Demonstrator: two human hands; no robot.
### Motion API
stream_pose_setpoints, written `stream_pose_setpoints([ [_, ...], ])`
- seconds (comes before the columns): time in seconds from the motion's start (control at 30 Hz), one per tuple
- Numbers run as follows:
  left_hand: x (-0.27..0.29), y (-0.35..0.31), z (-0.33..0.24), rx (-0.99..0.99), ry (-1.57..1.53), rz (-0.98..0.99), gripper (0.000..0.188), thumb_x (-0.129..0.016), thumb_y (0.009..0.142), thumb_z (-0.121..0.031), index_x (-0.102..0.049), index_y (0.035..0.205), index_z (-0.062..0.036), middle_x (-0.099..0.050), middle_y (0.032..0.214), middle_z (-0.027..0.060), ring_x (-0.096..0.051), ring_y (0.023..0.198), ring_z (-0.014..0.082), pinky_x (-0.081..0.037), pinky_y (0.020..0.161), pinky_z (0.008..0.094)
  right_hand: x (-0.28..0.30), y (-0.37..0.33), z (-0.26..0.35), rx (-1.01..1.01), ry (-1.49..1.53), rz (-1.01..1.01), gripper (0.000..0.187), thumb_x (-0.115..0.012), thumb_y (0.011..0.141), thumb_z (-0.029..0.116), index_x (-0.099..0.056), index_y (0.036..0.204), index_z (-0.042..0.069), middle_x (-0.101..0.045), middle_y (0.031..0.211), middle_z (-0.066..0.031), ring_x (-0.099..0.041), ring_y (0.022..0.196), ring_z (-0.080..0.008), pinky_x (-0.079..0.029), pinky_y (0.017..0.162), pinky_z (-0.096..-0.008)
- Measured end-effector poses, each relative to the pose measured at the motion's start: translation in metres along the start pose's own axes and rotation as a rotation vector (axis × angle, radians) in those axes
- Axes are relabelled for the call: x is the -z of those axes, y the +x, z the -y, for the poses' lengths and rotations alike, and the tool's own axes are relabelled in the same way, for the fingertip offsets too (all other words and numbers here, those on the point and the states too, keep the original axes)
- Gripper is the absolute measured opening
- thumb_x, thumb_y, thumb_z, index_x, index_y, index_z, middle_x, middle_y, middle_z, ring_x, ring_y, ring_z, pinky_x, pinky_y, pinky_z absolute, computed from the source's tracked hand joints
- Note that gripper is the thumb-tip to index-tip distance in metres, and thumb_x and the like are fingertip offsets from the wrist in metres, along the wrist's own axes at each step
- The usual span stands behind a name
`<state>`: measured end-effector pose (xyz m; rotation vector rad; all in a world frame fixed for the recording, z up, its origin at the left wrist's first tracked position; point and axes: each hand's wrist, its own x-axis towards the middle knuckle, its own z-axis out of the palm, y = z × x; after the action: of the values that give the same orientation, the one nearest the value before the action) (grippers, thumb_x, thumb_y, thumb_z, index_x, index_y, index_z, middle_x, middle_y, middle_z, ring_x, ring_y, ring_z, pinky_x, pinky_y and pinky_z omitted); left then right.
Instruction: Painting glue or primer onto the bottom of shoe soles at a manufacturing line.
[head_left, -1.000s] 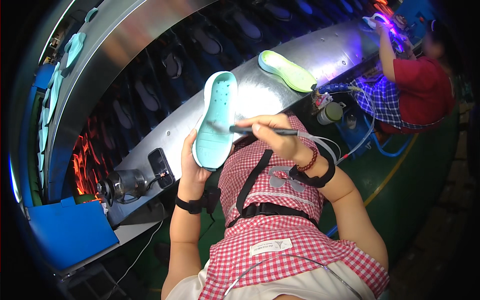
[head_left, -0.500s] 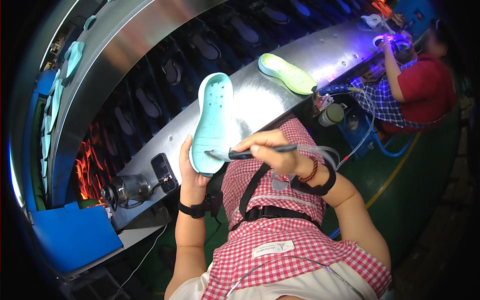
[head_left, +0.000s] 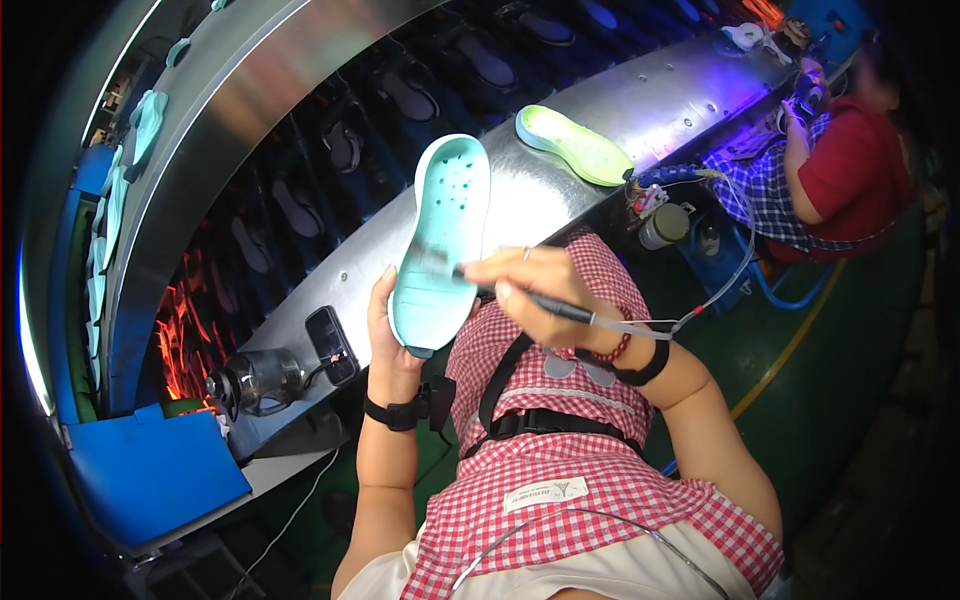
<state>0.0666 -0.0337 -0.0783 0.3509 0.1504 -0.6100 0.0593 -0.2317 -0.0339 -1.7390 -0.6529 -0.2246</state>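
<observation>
The metal surface (head_left: 660, 105) slopes from lower left to upper right; its far edge borders a dark row of shoe soles (head_left: 410, 97), and its near edge runs before the wearer's red-checked apron (head_left: 540, 460). A glass jug (head_left: 265, 382) and a black tray (head_left: 318, 330) occupy its left end. A stretch of polished metal separates the pale blue sole (head_left: 440, 300) from the yellow-green sole (head_left: 575, 145), which rests on the surface with one tip at the near edge. Well apart at upper right, a co-worker (head_left: 850, 170) sits beside that same edge. The pale blue sole is held up near the wearer, hollow face up, its perforated end pointing away. The left grip (head_left: 385, 315) grasps its lower end, thumb along the left rim and fingers partly hidden beneath. The right grip (head_left: 545, 290), just beside the right rim, is closed around a black-handled brush (head_left: 565, 308), from which a clear tube (head_left: 640, 328) trails rightward. The blurred bristles extend over the sole's middle; whether they touch cannot be told.
</observation>
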Motion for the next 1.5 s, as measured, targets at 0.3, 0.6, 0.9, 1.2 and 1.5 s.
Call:
stream_pose_setpoints([
  [0.3, -0.042, -0.015, -0.037, -0.243, 0.235, -0.121, 0.056, -0.036, 0.087, -0.040, -0.040, 0.125, 0.0009, -0.052, 0.116, 0.0218, -0.056, 0.097, 0.0392, -0.047, 0.077, 0.0568, 0.057, -0.017, -0.002, -0.342, 0.933, -0.304, 0.035, -0.044, 0.080, 0.019, -0.059, 0.096, -0.009, -0.061, 0.095, -0.0239, -0.059, 0.084, -0.0271, -0.046, 0.079, -0.0353],
  [0.6, -0.162, 0.062, -0.191, -0.619, 0.198, 0.179, 0.049, -0.026, 0.090, -0.033, -0.039, 0.124, 0.0004, -0.046, 0.121, 0.0210, -0.047, 0.110, 0.0376, -0.037, 0.090, 0.0590, 0.065, -0.041, -0.024, -0.462, 0.966, -0.545, 0.035, -0.044, 0.080, 0.016, -0.055, 0.097, -0.012, -0.059, 0.098, -0.0266, -0.061, 0.079, -0.0280, -0.050, 0.076, -0.0344],
  [0.9, -0.179, 0.119, -0.269, -0.781, -0.066, -0.218, 0.079, -0.031, 0.085, -0.052, -0.002, 0.139, -0.0021, -0.010, 0.145, 0.0165, -0.014, 0.134, 0.0272, -0.014, 0.107, 0.0434, 0.071, -0.046, -0.049, -0.483, 0.978, -0.502, 0.038, -0.040, 0.089, 0.021, -0.054, 0.102, -0.012, -0.057, 0.103, -0.0257, -0.060, 0.087, -0.0288, -0.049, 0.081, -0.0371],
  [1.2, -0.260, 0.205, -0.284, -0.701, 1.516, -0.402, 0.064, -0.064, 0.072, -0.037, -0.044, 0.123, -0.0026, -0.042, 0.128, 0.0134, -0.038, 0.117, 0.0228, -0.031, 0.095, 0.0392, 0.073, -0.043, -0.091, -0.533, 1.021, -0.313, 0.040, -0.039, 0.093, 0.025, -0.050, 0.108, -0.011, -0.053, 0.111, -0.0262, -0.059, 0.092, -0.0283, -0.047, 0.084, -0.0369],
  [1.5, -0.263, 0.303, -0.308, -0.382, 2.850, -1.062, 0.070, -0.062, 0.068, -0.035, -0.041, 0.128, -0.0067, -0.040, 0.133, 0.0146, -0.035, 0.124, 0.0312, -0.032, 0.099, 0.0413, 0.079, -0.052, -0.118, -0.700, 0.996, -0.447, 0.024, -0.058, 0.076, -0.010, -0.057, 0.099, -0.006, -0.059, 0.101, -0.0197, -0.061, 0.088, -0.0229, -0.050, 0.080, -0.0312],
])
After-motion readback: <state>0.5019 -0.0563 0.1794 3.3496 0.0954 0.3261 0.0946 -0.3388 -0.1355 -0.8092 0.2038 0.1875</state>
